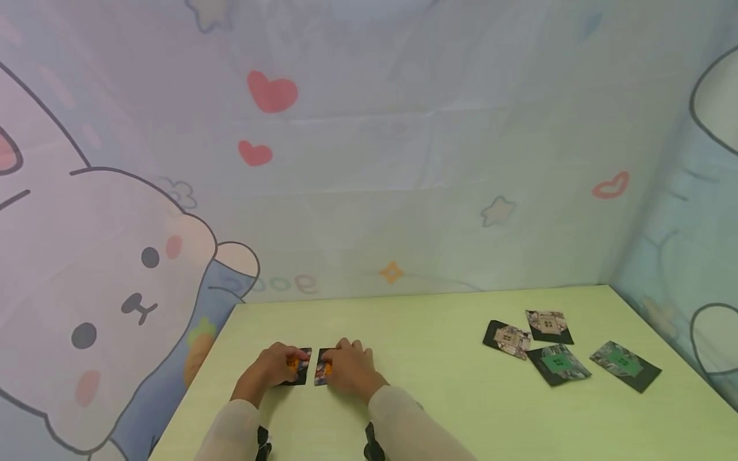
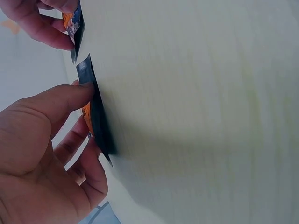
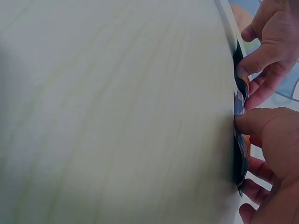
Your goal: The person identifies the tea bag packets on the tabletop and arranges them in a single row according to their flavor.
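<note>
In the head view, two small black sachets with orange centre labels lie side by side at the left of the table, a narrow gap between them. My left hand point(image 1: 271, 366) grips the left sachet point(image 1: 303, 366), thumb along its near edge and fingers at its other side. The right sachet point(image 1: 319, 372) is held by my right hand point(image 1: 353, 370), which covers much of it. The left wrist view shows the left sachet point(image 2: 97, 112) between thumb and curled fingers, nearly flat on the table. From the right wrist, the right sachet point(image 3: 240, 154) appears pinched the same way.
Toward the right of the pale yellow-green table point(image 1: 421, 346) lie two beige-labelled sachets, one tilted point(image 1: 510, 339) and one behind it point(image 1: 549, 325). Nearer are two green-labelled sachets, a left one point(image 1: 558, 363) and a right one point(image 1: 625, 365). A printed cloth point(image 1: 357, 230) hangs behind.
</note>
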Tool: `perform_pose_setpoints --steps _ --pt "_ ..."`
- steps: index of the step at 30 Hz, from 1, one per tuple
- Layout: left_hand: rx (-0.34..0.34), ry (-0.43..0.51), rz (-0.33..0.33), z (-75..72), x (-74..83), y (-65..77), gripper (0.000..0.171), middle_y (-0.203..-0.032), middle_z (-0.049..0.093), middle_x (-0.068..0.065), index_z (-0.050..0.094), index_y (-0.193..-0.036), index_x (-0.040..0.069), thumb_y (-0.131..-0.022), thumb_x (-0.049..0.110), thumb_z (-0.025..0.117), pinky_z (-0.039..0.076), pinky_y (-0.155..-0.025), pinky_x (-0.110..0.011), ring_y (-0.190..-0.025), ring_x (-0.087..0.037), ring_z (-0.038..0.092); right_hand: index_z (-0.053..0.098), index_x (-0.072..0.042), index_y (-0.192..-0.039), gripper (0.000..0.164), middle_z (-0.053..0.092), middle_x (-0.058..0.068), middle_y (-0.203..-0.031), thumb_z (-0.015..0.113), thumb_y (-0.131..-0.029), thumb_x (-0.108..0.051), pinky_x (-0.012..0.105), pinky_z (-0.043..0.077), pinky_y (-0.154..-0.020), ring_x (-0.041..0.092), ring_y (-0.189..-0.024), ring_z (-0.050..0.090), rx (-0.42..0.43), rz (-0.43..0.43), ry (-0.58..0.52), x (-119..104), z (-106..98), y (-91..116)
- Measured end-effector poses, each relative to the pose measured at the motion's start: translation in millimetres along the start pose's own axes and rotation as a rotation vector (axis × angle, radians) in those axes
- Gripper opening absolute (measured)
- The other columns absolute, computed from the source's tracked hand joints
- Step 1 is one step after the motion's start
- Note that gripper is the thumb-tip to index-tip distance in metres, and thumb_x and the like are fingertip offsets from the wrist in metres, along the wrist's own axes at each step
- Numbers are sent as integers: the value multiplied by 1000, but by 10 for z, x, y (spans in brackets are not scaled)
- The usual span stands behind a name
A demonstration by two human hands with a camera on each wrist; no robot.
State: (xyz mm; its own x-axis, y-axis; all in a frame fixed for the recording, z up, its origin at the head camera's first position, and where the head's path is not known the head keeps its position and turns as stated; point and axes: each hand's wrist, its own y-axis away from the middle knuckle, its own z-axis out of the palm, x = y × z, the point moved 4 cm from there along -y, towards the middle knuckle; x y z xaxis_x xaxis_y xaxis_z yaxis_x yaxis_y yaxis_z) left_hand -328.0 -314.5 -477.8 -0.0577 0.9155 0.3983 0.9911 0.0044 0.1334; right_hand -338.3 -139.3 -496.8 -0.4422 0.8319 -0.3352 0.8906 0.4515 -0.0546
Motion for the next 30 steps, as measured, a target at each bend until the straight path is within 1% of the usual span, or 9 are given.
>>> perform_pose_setpoints --steps 7,11,15,18,22,24,30 --pt "-12 9 -2 17 12 -1 42 -127 63 -18 77 -115 20 -77 2 81 50 -100 -57 -111 -36 60 71 -30 -126 39 61 2 -119 72 -87 -30 38 36 -78 22 -98 48 6 -39 -10 14 -23 21" --pt "-14 12 -14 -5 12 -2 43 -127 64 -18 77 -115 19 -76 2 81 50 -99 -56 -110 -34 61 67 -32 -131 45 60 3 -121 72 -86 -34 40 38 -80 23 -102 49 22 -53 -10 43 -54 11" --pt "-14 21 -25 0 -10 -12 43 -129 64 -17 77 -115 19 -76 2 81 49 -101 -57 -111 -34 60 65 -33 -134 48 59 2 -125 72 -86 -35 42 39 -81 24 -106 50 35 -46 -16 133 -64 -20" --pt "-9 27 -27 16 -19 -24 42 -129 64 -16 77 -114 19 -76 1 81 49 -102 -58 -112 -33 60 64 -32 -135 49 59 2 -129 71 -87 -35 42 39 -80 25 -108 51 36 -41 -20 238 -83 -38" --pt "-7 24 -30 25 -3 -22 42 -131 64 -16 77 -114 19 -77 1 81 48 -103 -58 -113 -33 60 64 -32 -135 47 59 2 -130 71 -89 -39 43 41 -80 26 -110 54 49 -35 -9 423 -152 -27" --pt "-11 24 -34 24 5 -18 42 -132 64 -16 77 -116 20 -78 1 80 48 -103 -59 -114 -34 60 65 -31 -135 46 59 4 -130 70 -90 -38 44 43 -80 28 -111 57 55 -30 -15 523 -216 5" --pt "-21 24 -39 24 -7 -13 43 -134 63 -17 77 -117 20 -79 1 80 47 -104 -61 -116 -35 60 67 -26 -130 45 61 9 -126 70 -86 -32 47 46 -78 32 -106 60 91 -12 -43 878 -370 89"
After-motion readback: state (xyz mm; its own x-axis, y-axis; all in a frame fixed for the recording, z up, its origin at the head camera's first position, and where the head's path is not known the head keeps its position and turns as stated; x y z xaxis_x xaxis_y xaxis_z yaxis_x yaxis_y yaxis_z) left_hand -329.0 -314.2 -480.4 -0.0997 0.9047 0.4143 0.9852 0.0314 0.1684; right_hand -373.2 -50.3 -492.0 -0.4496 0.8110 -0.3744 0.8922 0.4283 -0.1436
